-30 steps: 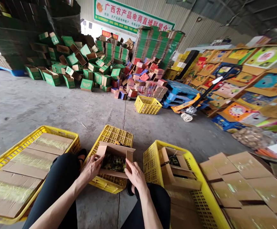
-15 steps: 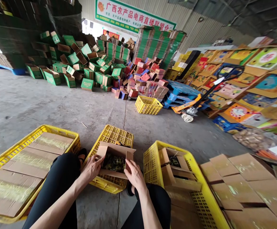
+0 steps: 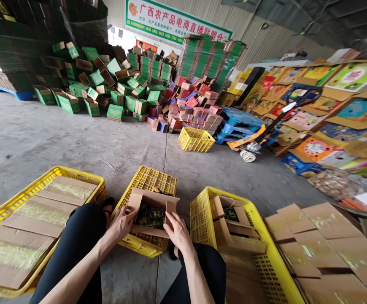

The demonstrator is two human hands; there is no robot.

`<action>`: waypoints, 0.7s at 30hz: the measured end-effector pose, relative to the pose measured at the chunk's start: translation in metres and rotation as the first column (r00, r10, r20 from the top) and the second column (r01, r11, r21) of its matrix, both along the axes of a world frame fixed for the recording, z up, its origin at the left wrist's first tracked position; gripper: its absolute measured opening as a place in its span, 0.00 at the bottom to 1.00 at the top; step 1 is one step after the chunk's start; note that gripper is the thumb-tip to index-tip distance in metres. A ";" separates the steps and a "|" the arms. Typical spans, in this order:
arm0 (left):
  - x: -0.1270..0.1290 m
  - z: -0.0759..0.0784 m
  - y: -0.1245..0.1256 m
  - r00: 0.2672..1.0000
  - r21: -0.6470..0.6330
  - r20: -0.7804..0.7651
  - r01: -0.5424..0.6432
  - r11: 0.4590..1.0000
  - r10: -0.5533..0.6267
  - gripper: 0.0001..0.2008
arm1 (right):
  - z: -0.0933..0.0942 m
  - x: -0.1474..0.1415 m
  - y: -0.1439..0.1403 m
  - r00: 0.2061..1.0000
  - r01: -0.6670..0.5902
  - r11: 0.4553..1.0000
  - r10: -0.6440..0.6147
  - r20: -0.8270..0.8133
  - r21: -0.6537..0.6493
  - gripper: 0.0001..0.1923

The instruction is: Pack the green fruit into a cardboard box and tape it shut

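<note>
An open cardboard box (image 3: 148, 230) sits on an upturned yellow crate (image 3: 153, 179) between my knees. Inside it lies a dark camouflage-patterned item (image 3: 151, 215), whose kind I cannot make out. My left hand (image 3: 122, 221) grips the box's left end flap, thumb and fingers at its edge. On the other end, my right hand (image 3: 177, 228) holds the right flap, its fingers curled over the cardboard. A small black and orange thing (image 3: 158, 191) shows partly behind the box on the crate.
Left of me stands a yellow crate (image 3: 103, 190) of taped boxes. On my right, another yellow crate (image 3: 199, 211) holds open boxes, beside stacked taped cartons (image 3: 325, 240). Farther off are a small yellow crate (image 3: 196, 140), a pallet jack (image 3: 249, 145) and heaped green boxes (image 3: 115, 112).
Both hands stay on the box's end flaps, with the right fingers shifted only very slightly. The view has moved a tiny bit; otherwise everything stands as before.
</note>
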State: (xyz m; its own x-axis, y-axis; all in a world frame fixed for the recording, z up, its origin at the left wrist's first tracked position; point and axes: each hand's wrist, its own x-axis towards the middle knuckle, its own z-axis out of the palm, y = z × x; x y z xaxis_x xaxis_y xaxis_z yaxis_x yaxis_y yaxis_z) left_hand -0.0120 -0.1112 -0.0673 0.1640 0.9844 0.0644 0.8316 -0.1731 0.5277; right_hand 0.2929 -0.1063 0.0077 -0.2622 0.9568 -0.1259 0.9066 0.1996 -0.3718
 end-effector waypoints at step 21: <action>0.003 0.000 -0.003 0.999 0.055 -0.023 -0.027 0.998 0.028 0.25 | 0.018 -0.007 0.000 0.999 -0.040 0.998 0.041 0.020 -0.041 0.25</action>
State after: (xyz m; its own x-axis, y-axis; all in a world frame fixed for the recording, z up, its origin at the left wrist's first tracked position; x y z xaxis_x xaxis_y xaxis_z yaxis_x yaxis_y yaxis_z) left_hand -0.0091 -0.1137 -0.0672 0.1391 0.9836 0.1147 0.8487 -0.1781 0.4980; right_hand 0.2854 -0.1067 0.0259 -0.2979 0.9392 -0.1707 0.9056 0.2215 -0.3617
